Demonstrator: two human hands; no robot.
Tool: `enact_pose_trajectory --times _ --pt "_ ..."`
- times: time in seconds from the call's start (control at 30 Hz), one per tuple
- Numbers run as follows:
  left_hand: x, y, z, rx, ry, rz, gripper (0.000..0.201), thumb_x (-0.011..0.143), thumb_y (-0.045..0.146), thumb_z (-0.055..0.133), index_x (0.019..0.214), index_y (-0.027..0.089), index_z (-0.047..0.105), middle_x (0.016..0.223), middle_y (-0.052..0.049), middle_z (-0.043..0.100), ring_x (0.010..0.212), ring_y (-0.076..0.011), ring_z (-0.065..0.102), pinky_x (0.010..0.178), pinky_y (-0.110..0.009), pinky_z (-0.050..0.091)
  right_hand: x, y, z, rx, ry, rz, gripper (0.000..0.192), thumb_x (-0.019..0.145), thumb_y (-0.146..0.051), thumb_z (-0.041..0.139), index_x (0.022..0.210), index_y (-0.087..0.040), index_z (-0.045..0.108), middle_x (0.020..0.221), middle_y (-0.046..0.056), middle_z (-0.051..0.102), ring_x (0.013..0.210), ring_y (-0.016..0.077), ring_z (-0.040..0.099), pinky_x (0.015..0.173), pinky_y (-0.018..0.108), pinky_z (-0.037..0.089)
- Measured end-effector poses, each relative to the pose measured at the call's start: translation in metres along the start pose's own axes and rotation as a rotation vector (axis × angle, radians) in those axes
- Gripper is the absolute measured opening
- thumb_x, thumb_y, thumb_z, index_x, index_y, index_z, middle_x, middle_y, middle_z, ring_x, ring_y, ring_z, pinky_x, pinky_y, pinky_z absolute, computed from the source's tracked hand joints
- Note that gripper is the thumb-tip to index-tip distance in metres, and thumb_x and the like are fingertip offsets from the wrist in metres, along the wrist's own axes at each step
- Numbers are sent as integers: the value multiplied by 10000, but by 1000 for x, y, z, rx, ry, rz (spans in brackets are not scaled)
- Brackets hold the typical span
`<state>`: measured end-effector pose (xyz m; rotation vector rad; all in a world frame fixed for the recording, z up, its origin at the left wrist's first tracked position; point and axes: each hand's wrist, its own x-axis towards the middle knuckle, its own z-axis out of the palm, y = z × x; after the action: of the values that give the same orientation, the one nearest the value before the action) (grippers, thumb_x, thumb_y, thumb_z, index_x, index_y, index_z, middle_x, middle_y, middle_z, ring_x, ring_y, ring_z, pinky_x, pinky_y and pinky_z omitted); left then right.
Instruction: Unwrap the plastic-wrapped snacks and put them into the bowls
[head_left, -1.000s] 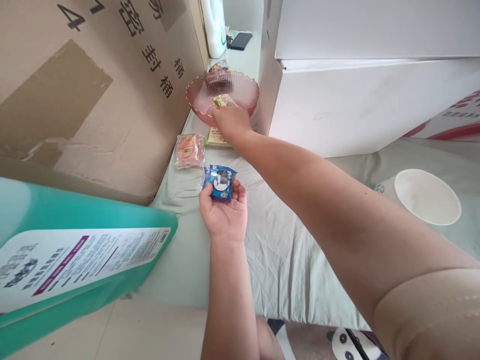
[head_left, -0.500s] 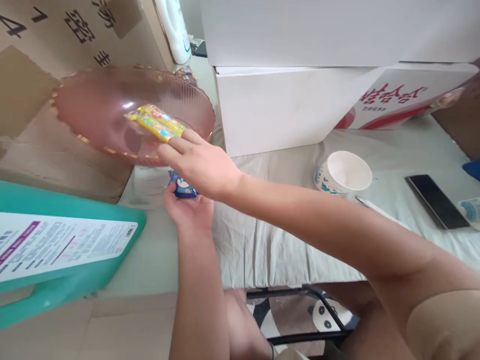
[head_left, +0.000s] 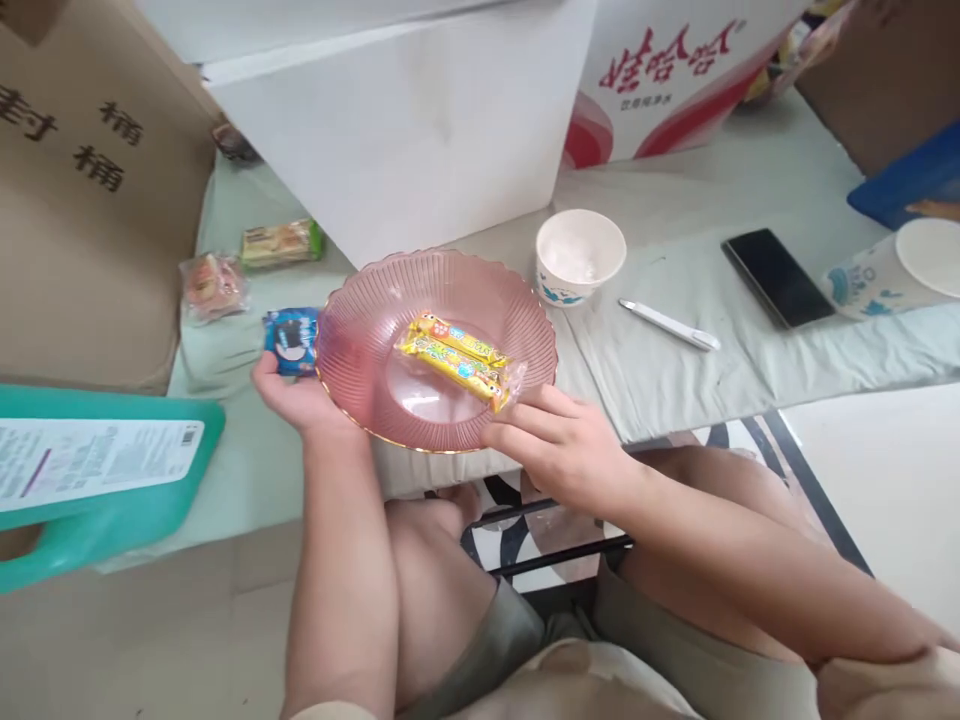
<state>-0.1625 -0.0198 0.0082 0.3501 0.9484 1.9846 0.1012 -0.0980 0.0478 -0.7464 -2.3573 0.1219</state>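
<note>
A pink, translucent fluted plate (head_left: pixel 360 300) with a scalloped gold rim is in front of me, above the table's front edge. Two yellow wrapped snack sticks (head_left: pixel 457 358) in clear film lie in it. My right hand (head_left: pixel 566 440) is closed at the plate's near right rim, its fingertips close to the clear end of the film. At the left, my left hand (head_left: pixel 315 405) is closed on a small blue snack packet (head_left: pixel 291 340), thumb on its edge. The plate's left rim overlaps that packet and hides some fingers.
A wrapped pink snack (head_left: pixel 214 285) and a green-ended snack packet (head_left: pixel 281 243) lie behind my left hand. To the right are a paper bowl (head_left: pixel 577 250), a white pen-like tool (head_left: pixel 670 324), a phone (head_left: pixel 776 277) and a paper cup (head_left: pixel 870 275). A teal jug (head_left: pixel 112 470) and boxes stand around.
The plate has come away from the cardboard box, toward me and to the right. The yellow sticks, earlier in my right hand, now lie in it, and that hand is at its rim.
</note>
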Motion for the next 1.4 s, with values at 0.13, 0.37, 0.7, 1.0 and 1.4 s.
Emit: enact_pose_trajectory --times 0.13,0.37,0.7,1.0,1.4 --pt "-9 -11 14 -46 96 -9 517 959 575 377 997 134 644 907 -72 713 823 -159 656 768 -276 577 -21 20 7 -113 19 98 288 1061 -106 454 1118 -231 707 1013 11 769 912 185 537 737 329 412" --pt "-22 -20 41 125 129 -5 487 871 634 437 1007 193 590 899 -4 612 781 -138 592 647 -262 447 -31 50 3 -334 -48 362 325 952 -21 535 1052 -254 740 1143 62 733 1022 238 535 760 371 370" --pt "-24 -24 60 93 182 -100 337 951 519 400 910 215 539 728 22 612 606 -128 569 589 -265 408 -19 67 -3 -76 284 340 226 907 -116 530 1038 -224 679 993 76 733 961 254 651 828 415 490" --pt "-25 -5 48 -20 157 -216 343 948 519 404 860 216 539 649 23 570 546 -113 544 547 -242 463 40 89 -10 -137 -147 604 304 924 -253 527 1195 -199 654 1137 153 695 1035 318 633 878 460 503" --pt "1 8 20 -138 92 -233 369 875 602 521 839 239 573 724 15 600 617 -108 590 583 -210 498 77 112 7 -343 -576 773 635 852 -357 676 1467 -298 530 1218 157 652 892 310 677 680 391 477"
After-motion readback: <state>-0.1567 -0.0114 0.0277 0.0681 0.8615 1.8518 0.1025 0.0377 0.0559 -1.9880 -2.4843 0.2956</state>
